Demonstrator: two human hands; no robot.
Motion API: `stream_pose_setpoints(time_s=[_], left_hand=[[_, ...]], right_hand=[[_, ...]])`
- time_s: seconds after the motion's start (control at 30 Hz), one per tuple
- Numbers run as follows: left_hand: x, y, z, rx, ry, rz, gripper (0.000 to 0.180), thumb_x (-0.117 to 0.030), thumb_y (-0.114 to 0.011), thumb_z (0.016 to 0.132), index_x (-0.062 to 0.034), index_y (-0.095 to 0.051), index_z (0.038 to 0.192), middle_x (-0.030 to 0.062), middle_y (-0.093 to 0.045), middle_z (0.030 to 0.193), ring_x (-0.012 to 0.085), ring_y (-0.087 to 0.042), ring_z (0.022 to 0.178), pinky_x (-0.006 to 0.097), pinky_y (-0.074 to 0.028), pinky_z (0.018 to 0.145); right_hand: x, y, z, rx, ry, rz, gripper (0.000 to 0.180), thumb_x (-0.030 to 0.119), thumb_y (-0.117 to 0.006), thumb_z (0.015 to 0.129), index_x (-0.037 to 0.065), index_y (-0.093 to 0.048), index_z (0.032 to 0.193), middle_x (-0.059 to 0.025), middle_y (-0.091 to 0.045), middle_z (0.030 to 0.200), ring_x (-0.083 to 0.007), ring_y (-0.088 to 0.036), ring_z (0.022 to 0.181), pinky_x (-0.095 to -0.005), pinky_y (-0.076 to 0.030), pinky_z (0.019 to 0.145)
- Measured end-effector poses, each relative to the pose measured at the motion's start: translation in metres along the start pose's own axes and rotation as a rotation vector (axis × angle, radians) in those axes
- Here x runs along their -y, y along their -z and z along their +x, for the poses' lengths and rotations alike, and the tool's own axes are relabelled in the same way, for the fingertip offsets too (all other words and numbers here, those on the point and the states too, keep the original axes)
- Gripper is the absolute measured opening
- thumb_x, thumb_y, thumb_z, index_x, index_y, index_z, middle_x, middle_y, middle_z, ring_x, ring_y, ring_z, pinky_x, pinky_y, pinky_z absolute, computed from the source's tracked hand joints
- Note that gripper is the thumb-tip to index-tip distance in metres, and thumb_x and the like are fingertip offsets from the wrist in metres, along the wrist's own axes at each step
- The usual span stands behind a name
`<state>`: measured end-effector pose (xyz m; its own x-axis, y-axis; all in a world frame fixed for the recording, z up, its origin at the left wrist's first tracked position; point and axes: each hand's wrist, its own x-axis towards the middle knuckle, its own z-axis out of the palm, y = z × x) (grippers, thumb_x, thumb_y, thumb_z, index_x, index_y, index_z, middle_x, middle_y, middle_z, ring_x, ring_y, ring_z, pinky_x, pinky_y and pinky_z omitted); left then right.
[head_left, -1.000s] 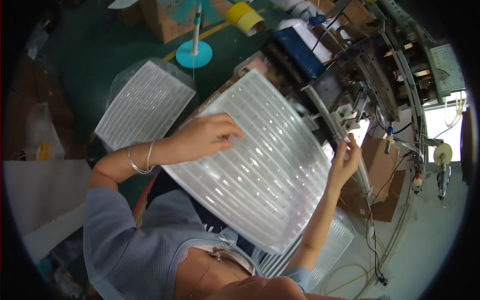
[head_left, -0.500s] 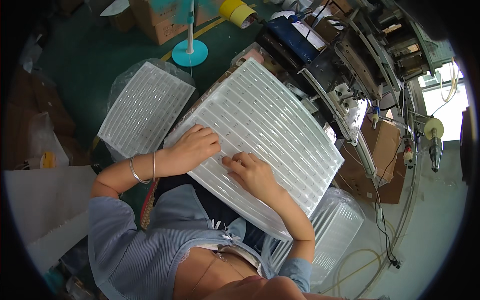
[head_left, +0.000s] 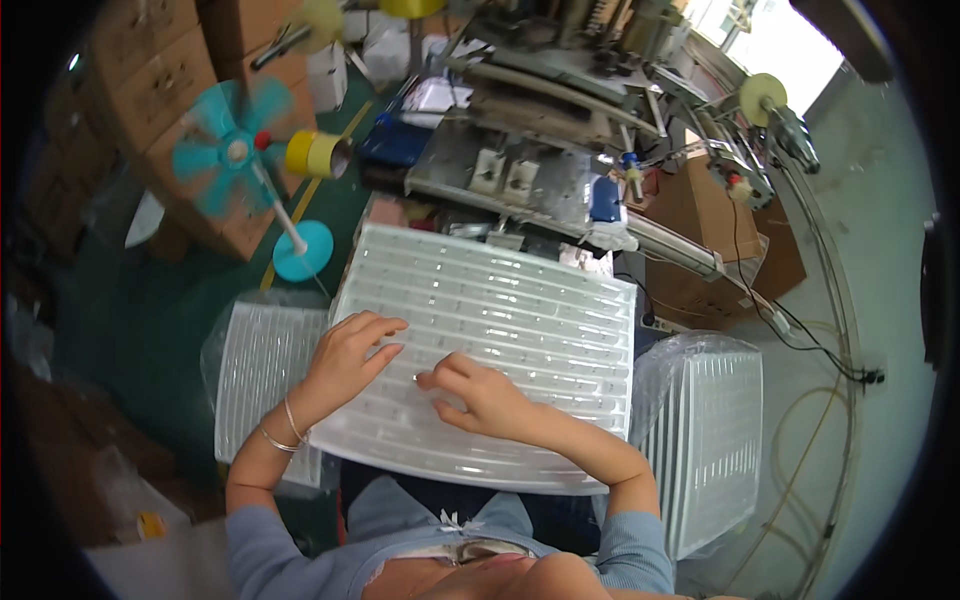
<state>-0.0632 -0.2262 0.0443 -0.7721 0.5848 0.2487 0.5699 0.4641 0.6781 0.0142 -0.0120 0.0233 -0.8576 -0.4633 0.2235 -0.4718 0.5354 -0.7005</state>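
Note:
A large white plastic tray with long ridged rows lies in front of my body, small dark pieces dotted along its rows. Over its left part hovers my left hand, fingers stretched and thumb apart, holding nothing I can see. Close to its right, my right hand is above the tray with curled fingers. A tiny shiny spot shows at its fingertips, too small to name.
A stack of similar trays in clear plastic stands at the right, another ribbed white tray at the left. Beyond the big tray is a metal machine. A turquoise fan and cardboard boxes stand at the far left.
The view has turned, so the tray now lies more level and the machine sits straight ahead. My left hand has opened its fingers; both hands have lifted slightly off the rows.

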Motion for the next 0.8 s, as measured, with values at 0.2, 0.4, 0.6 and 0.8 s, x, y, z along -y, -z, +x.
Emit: stream_pose_setpoints(time_s=[0.2, 0.4, 0.6, 0.8], left_hand=[[-0.008, -0.033, 0.099, -0.261, -0.209, 0.079, 0.032, -0.017, -0.067, 0.08, -0.0079, -0.063, 0.11, 0.0088, -0.061, 0.1, 0.0259, -0.058, 0.089, 0.036, -0.047, 0.079], [-0.033, -0.06, 0.219, -0.579, -0.335, 0.48, 0.033, -0.034, -0.061, 0.085, -0.0124, -0.065, 0.11, 0.0091, -0.058, 0.107, 0.0274, -0.052, 0.099, 0.039, -0.039, 0.081], [-0.033, -0.078, 0.276, -0.476, -0.486, 0.532, 0.025, -0.031, -0.065, 0.082, -0.0148, -0.069, 0.101, 0.0066, -0.061, 0.094, 0.0228, -0.052, 0.091, 0.035, -0.037, 0.075], [-0.034, -0.054, 0.192, -0.313, -0.265, -0.637, 0.032, -0.008, -0.061, 0.087, -0.0078, -0.059, 0.118, 0.0078, -0.063, 0.104, 0.018, -0.058, 0.09, 0.028, -0.046, 0.073]], right_hand=[[-0.039, 0.067, -0.01, -0.412, -0.268, 0.073, 0.019, 0.008, -0.062, 0.084, 0.007, -0.057, 0.103, -0.0086, -0.06, 0.107, -0.019, -0.061, 0.08, -0.0284, -0.05, 0.058], [-0.056, 0.127, -0.03, -0.723, -0.268, -0.026, 0.024, 0.005, -0.058, 0.088, 0.005, -0.061, 0.112, -0.0081, -0.056, 0.122, -0.0151, -0.057, 0.103, -0.0238, -0.051, 0.074], [-0.094, 0.155, 0.002, -0.792, -0.166, -0.252, 0.023, 0.006, -0.062, 0.086, 0.003, -0.062, 0.109, -0.0127, -0.064, 0.109, -0.0219, -0.065, 0.087, -0.029, -0.054, 0.07], [-0.096, 0.167, 0.077, -0.913, 0.06, -0.648, 0.024, 0.01, -0.066, 0.083, 0.006, -0.061, 0.106, -0.0113, -0.067, 0.098, -0.027, -0.066, 0.077, -0.0324, -0.054, 0.066]])
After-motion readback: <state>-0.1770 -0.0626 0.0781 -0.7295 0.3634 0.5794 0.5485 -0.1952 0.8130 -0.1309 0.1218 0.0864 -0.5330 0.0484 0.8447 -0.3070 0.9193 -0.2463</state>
